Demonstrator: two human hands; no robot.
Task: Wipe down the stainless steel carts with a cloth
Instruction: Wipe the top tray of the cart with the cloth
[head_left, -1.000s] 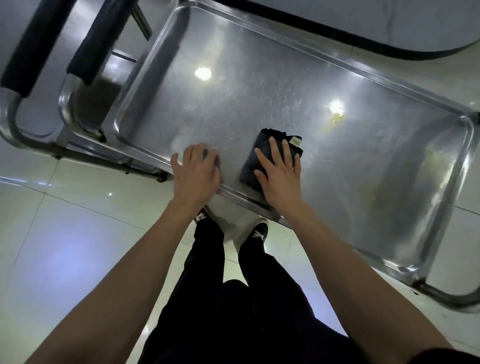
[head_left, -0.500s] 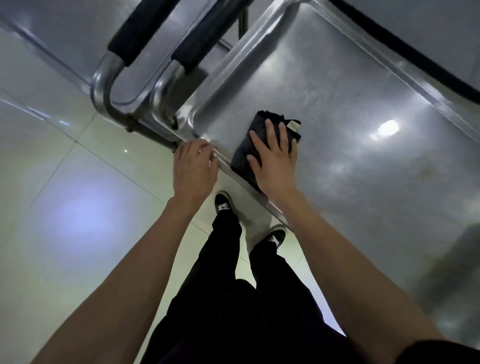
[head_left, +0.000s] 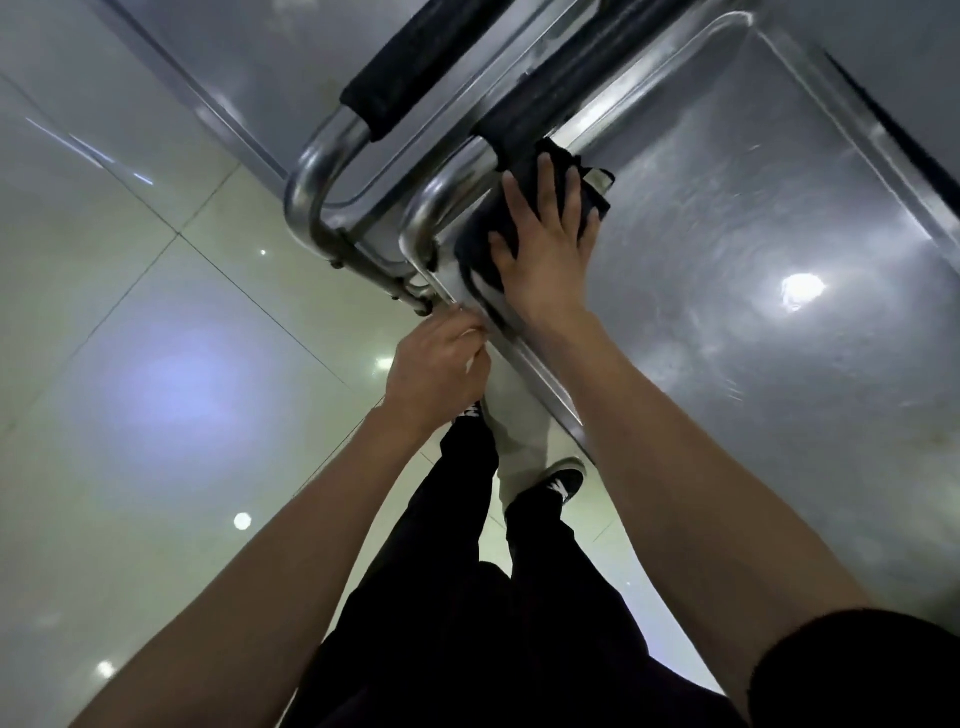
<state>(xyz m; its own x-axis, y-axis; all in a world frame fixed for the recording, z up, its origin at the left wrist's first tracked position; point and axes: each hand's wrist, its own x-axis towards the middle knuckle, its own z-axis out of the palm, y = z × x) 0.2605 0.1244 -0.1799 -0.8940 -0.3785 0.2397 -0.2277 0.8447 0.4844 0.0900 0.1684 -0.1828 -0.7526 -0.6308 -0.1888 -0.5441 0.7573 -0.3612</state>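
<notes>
Right hand lies flat on the dark cloth, fingers straight and spread, pressing it onto the cart top in the corner nearest the cart handle. The cloth is folded, touching the steel, tucked right under the padded part of that handle, with one edge poking out past the fingertips toward the middle of the tray. Left hand sits at the cart's raised rim just below that same corner, fingers curled in around the rim edge; it looks like a bracing grip, though the fingertips are partly hidden so how firmly it holds cannot be told.

A second cart's handle with its own black padding runs just beside the first handle, on the far side from the tray. Tiled floor and the person's dark trousers and shoes show below the rim.

Progress, as a judgement: wiping is mid-way on this tray. The steel away from the handle shows faint smeary swirls, which may be wipe marks or just glare, so what is already clean cannot be told. Seemingly left: this corner, the rims, the handle tubes, any lower shelves (not in view), and the second cart
</notes>
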